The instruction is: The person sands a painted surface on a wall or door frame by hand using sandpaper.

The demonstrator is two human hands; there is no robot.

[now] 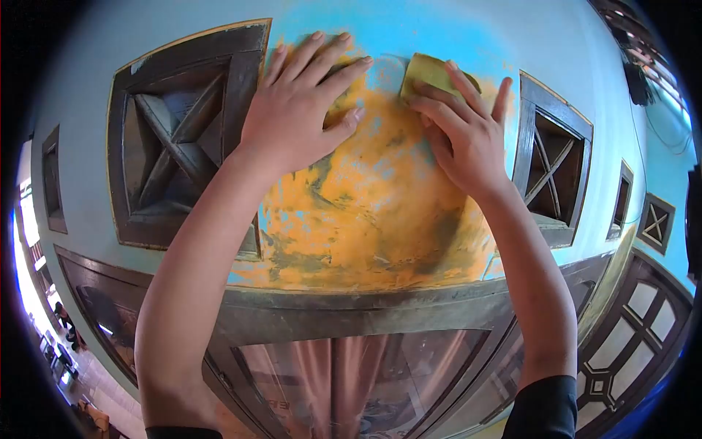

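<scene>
My left hand (303, 102) lies on the wall with its fingers spread, near the upper left of a rough orange patch (380, 197). Nothing is in it. To the right, my right hand (464, 128) presses a folded piece of yellowish-green sandpaper (431, 73) against the wall, fingers over its lower part. Blue paint shows around and above the orange, and grey-dark smears run across the patch. Both arms reach up from the bottom of the view.
Dark wooden vents with crossed bars flank the patch, one at left (175, 135) and one at right (552, 161). Below runs a wooden window frame (351, 311) with glass and a pinkish curtain (351, 380). A panelled door (629, 344) stands at far right.
</scene>
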